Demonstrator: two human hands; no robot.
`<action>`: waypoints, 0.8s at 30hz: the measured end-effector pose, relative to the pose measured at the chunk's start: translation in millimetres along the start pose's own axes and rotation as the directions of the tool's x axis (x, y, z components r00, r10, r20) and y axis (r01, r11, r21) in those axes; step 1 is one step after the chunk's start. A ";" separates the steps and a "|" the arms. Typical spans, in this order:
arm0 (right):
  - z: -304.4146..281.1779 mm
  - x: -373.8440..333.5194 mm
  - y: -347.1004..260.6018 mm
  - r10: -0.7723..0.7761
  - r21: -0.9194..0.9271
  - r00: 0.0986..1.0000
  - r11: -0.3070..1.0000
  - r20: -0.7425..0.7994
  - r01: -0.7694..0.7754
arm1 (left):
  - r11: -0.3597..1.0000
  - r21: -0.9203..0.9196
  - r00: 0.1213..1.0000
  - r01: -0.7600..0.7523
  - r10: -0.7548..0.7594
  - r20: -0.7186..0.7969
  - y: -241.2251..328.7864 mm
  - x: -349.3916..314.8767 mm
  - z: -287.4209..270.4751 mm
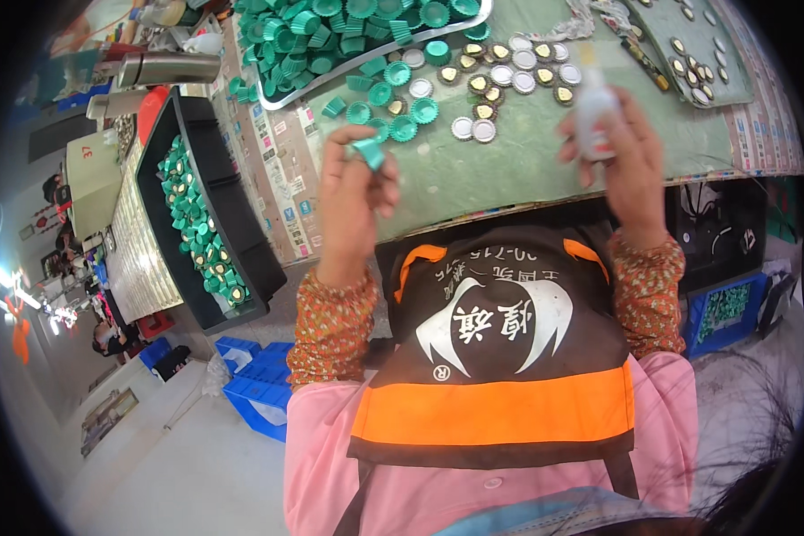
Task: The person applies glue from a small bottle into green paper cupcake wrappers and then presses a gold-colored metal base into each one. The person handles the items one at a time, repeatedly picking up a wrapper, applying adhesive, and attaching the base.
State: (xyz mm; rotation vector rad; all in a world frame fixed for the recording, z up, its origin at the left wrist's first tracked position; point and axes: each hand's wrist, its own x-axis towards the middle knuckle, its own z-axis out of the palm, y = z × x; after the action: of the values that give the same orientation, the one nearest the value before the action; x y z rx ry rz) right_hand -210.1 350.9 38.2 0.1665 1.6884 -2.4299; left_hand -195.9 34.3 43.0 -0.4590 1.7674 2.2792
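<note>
Between the thumb and fingers of my left hand [353,183] is a small green fluted cup [369,154], tilted. My right hand [632,165] is wrapped round a small white squeeze bottle [596,116] with a yellowish tip pointing up; the bottle is blurred by motion. Loose green fluted cups [403,128] lie just beyond my left hand on the green work mat [518,179]. Round metal caps [484,130] are spread between the two hands and farther back, some silvery white, others dark with a pale centre.
A metal-rimmed tray [286,100] heaped with green cups stands at the back left. At the back right lies a shallow tray [732,67] with round pieces. A black bin [241,205] of filled cups is at the left, and blue crates [263,384] stand below it.
</note>
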 end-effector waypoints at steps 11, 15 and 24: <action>55.7 -26.8 30.4 0.033 -0.222 0.980 0.975 0.196 0.011 | 0.982 0.065 0.941 0.176 -0.187 0.281 -24.8 -45.6 64.0; 53.1 -26.8 19.5 0.175 -0.166 0.970 0.975 0.168 -0.147 | 0.872 -0.208 0.826 0.443 -0.306 0.473 -25.7 -41.8 50.2; 56.9 -35.5 34.1 -0.018 -0.330 0.988 0.942 0.152 0.068 | 0.897 -0.225 0.871 0.380 -0.266 0.413 -45.0 -44.6 45.9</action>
State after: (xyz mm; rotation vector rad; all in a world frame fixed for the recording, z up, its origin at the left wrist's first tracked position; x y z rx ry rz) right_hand -167.7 288.9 33.6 -0.0954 2.0169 -2.0803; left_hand -143.5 90.9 29.7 -0.3166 1.0741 2.2085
